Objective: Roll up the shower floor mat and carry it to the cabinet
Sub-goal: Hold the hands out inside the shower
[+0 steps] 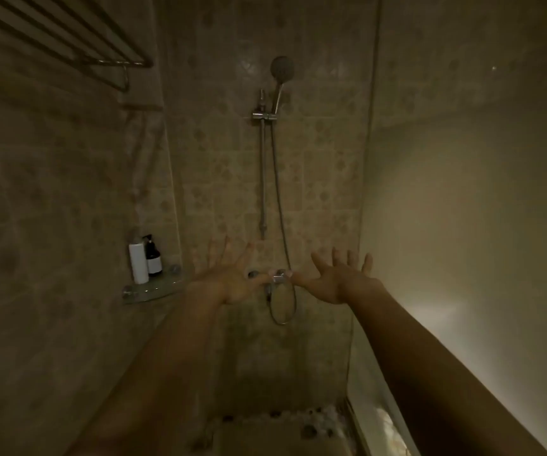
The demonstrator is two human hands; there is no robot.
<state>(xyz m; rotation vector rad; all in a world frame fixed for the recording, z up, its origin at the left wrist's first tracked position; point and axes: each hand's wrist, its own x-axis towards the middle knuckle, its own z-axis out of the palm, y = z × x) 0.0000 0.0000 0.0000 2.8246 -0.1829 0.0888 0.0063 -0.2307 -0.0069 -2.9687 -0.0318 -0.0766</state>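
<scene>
In a dim, tiled shower stall, two bare arms reach forward from the near edge toward the far wall. The left hand (229,278) and the right hand (338,278) are both spread wide, fingers fanned apart, holding nothing and touching nothing. They hover side by side at the same height, with a gap between them.

Through that gap, on the far wall, sits a metal tap (277,278). A hose (282,205) loops down below the tap and climbs to a round shower head (282,69), which hangs in a bracket on an upright rail (262,166).

To the left of the hands, a small glass corner shelf (149,291) carries a white bottle (138,263) and, just beside it on the right, a dark pump bottle (153,255). High in the near left corner, a metal towel rack (68,37) juts out from the wall.

On the right, a pale glass panel (463,258) closes off the stall.

The mat (265,432) lies flat on the floor at the bottom of the view, below and between the arms. Its far edge is ringed with light and dark pebble shapes. It is in shadow and its near part is cut off by the frame.
</scene>
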